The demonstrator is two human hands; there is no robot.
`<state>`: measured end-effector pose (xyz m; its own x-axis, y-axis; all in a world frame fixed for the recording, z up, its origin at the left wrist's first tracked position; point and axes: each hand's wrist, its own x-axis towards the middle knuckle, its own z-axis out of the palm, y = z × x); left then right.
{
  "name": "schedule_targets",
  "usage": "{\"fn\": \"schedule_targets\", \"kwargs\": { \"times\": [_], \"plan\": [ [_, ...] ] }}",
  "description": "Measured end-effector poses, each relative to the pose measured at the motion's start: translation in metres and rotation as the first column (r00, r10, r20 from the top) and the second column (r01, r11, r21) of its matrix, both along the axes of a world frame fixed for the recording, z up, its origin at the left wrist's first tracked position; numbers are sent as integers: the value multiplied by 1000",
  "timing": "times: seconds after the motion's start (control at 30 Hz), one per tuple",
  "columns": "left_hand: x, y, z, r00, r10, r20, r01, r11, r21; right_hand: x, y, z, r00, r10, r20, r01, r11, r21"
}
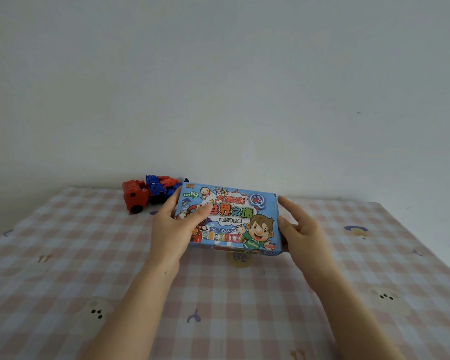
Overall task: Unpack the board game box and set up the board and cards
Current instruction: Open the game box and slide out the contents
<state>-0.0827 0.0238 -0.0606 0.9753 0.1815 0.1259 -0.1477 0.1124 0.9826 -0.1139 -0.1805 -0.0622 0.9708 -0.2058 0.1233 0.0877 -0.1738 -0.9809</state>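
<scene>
A closed light-blue board game box (231, 216) with cartoon figures and the words "UNCLE WANG" is tilted up toward me over the middle of the table. My left hand (174, 227) grips its left end, thumb lying across the lid and fingers behind. My right hand (296, 224) holds the right end, thumb at the near right corner and fingers along the side. The board and cards are not visible.
The table wears a pink and white checked cloth (89, 268) with small animal prints. A red and blue toy truck (146, 194) lies at the back, just left of the box. A plain pale wall (218, 87) rises behind the table's far edge.
</scene>
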Motion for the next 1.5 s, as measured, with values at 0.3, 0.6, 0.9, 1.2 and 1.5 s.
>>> {"fn": "schedule_targets", "kwargs": {
  "times": [0.3,0.6,0.9,1.2,1.5],
  "plan": [
    [2,1,-1,998,-32,-45,29,998,-61,3,-1,-3,994,-105,-10,105,994,19],
    [1,-2,-2,998,-41,-47,39,998,-53,2,0,1,994,-107,-39,112,979,171],
    [7,1,-4,986,-65,-152,39,985,-166,9,-11,-4,978,-140,-157,196,880,434],
    [8,4,-5,986,1,-168,-38,975,-220,2,-4,-4,972,-161,172,172,984,-50],
    [12,8,-5,981,60,-186,-114,948,-296,-1,2,-1,977,-84,197,109,987,-116]
  ]
}}
